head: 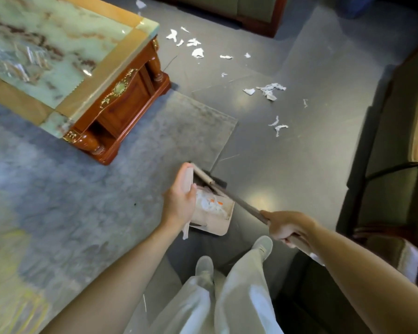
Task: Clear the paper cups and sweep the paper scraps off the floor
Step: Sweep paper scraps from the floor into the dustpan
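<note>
- The left hand point(181, 201) grips the flat beige dustpan handle point(187, 179), with the thumb on the side facing the pan and the fingers wrapped behind it.
- The right hand point(287, 227) is clamped around the brown broom handle point(241, 203), which slants up and to the left from the fist.
- The two hands are apart, each on its own tool, with the beige dustpan point(217, 225) between and below them.
- The dark broom bristles point(219, 183) sit at the far edge of the dustpan, just beside the corner of the rug.
- Crumpled white paper with small orange marks point(212, 203) lies inside the dustpan. Whether any of it is a cup cannot be told.
- Loose paper scraps point(270, 89) are strewn over the grey tiled floor point(299, 165) well ahead of the dustpan: one cluster near the table's far corner, one in the middle, and a few pieces closer to the sofa.
- A grey-blue rug point(82, 189) covers the left side of the floor, and a green marble-topped coffee table point(121, 56) with a carved red-brown wooden base stands on it.
- An olive sofa point(396, 131) runs along the right edge.
- The person's pale shoes point(204, 266) and light trousers show below, just behind the dustpan.
</note>
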The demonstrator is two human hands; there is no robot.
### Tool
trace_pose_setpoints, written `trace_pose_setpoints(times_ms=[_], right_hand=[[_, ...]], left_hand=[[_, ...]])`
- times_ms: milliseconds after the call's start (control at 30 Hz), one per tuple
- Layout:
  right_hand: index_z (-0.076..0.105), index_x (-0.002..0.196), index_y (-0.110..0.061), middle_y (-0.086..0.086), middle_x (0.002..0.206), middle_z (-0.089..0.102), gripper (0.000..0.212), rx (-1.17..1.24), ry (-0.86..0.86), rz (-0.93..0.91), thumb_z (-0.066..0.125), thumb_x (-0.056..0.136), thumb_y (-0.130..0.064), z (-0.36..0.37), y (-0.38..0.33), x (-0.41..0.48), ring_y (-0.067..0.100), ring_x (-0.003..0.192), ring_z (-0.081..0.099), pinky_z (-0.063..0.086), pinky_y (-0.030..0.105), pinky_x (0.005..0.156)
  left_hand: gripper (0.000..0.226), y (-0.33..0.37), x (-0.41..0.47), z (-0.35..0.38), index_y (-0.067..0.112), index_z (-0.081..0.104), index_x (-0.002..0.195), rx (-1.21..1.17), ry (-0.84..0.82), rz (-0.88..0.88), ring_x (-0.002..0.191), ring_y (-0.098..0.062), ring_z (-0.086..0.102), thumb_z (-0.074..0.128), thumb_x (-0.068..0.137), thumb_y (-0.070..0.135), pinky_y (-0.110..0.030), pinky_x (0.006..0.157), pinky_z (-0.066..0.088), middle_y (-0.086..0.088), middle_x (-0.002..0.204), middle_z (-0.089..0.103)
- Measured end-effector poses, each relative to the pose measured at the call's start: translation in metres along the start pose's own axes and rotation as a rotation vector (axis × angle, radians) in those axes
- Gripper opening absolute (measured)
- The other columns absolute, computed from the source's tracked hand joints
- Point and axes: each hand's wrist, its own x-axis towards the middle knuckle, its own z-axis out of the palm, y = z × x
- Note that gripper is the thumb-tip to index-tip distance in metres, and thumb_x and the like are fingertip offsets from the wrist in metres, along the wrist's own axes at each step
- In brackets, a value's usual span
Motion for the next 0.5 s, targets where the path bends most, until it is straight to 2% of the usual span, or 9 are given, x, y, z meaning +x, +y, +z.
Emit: trace_pose_setpoints(times_ms=[67, 167, 233, 300, 333, 500], right_hand=[[0.008, 0.152, -0.041, 0.012, 0.103, 0.053, 0.086, 0.035, -0.07, 0.032, 0.044, 0.089, 0.006, 0.007, 0.018, -0.023, 0.012, 0.059, 0.05, 0.042, 0.02, 0.046], [0.015, 0.15, -0.045, 0.005, 0.081, 0.048, 0.085, 0.19, -0.09, 0.044, 0.043, 0.089, 0.007, 0.01, 0.043, -0.061, 0.008, 0.047, 0.043, 0.038, 0.018, 0.039], [0.019, 0.147, -0.047, 0.006, 0.075, 0.051, 0.083, 0.289, -0.086, 0.041, 0.043, 0.088, 0.006, 0.009, 0.056, -0.079, 0.006, 0.039, 0.041, 0.038, 0.019, 0.039], [0.019, 0.146, -0.049, 0.006, 0.072, 0.051, 0.084, 0.342, -0.06, 0.042, 0.044, 0.086, 0.005, 0.006, 0.065, -0.091, 0.006, 0.036, 0.04, 0.038, 0.02, 0.04], [0.019, 0.146, -0.049, 0.006, 0.071, 0.051, 0.084, 0.371, -0.049, 0.04, 0.044, 0.086, 0.005, 0.003, 0.07, -0.094, 0.006, 0.037, 0.04, 0.039, 0.02, 0.04], [0.023, 0.145, -0.049, 0.008, 0.068, 0.05, 0.085, 0.556, 0.003, 0.047, 0.048, 0.085, 0.006, -0.032, 0.1, -0.1, 0.01, 0.044, 0.04, 0.039, 0.022, 0.043]], left_hand=[[0.049, 0.001, 0.0, 0.002, 0.017, 0.048, 0.134, -0.01, -0.008, 0.012, 0.102, -0.041, 0.061, 0.053, 0.089, 0.0, -0.047, 0.092, 0.048, -0.007, 0.128, 0.059], [0.048, 0.002, -0.008, 0.003, 0.016, 0.048, 0.134, 0.001, -0.039, 0.031, 0.1, -0.041, 0.062, 0.053, 0.089, 0.0, -0.043, 0.092, 0.049, -0.005, 0.129, 0.058], [0.048, 0.006, -0.018, 0.001, 0.014, 0.047, 0.135, 0.001, -0.082, 0.063, 0.109, -0.033, 0.059, 0.053, 0.089, 0.0, -0.025, 0.097, 0.043, -0.003, 0.132, 0.057], [0.047, 0.012, -0.026, -0.002, 0.011, 0.047, 0.135, 0.007, -0.12, 0.089, 0.116, -0.018, 0.051, 0.051, 0.088, 0.007, -0.004, 0.091, 0.03, 0.004, 0.129, 0.055], [0.05, 0.016, -0.027, -0.003, 0.012, 0.047, 0.135, 0.006, -0.146, 0.101, 0.115, -0.013, 0.049, 0.049, 0.085, 0.014, -0.001, 0.087, 0.028, 0.008, 0.124, 0.054], [0.057, 0.037, -0.005, 0.006, 0.012, 0.049, 0.132, 0.023, -0.191, 0.204, 0.109, -0.013, 0.052, 0.04, 0.081, 0.034, -0.002, 0.084, 0.031, 0.009, 0.121, 0.056]])
